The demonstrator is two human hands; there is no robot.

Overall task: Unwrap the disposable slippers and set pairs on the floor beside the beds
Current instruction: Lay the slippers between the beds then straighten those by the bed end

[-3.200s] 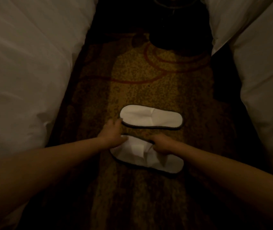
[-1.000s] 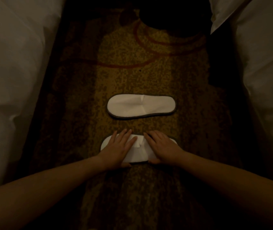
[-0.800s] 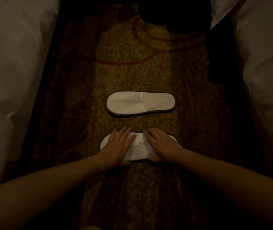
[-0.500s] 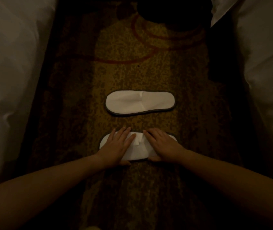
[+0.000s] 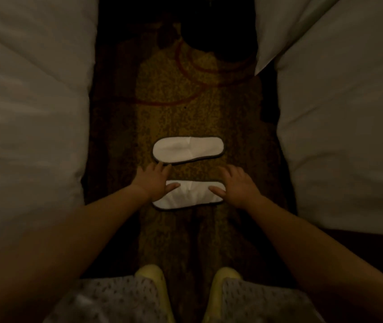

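Two flat white disposable slippers with dark edging lie side by side on the patterned carpet between two beds. The far slipper (image 5: 187,149) lies untouched. The near slipper (image 5: 191,195) has my left hand (image 5: 154,181) at its left end and my right hand (image 5: 237,185) at its right end. Both hands are spread, fingers apart, thumbs resting on the slipper. Neither hand holds anything.
White bedding of one bed (image 5: 29,113) fills the left side and that of another bed (image 5: 349,124) the right. A dark round object (image 5: 218,36) stands at the far end of the carpet strip. My yellow shoes (image 5: 155,290) and patterned trousers show at the bottom.
My hands have slid apart from the middle of the near slipper to its two ends. The view has pulled back, so my shoes and knees now show.
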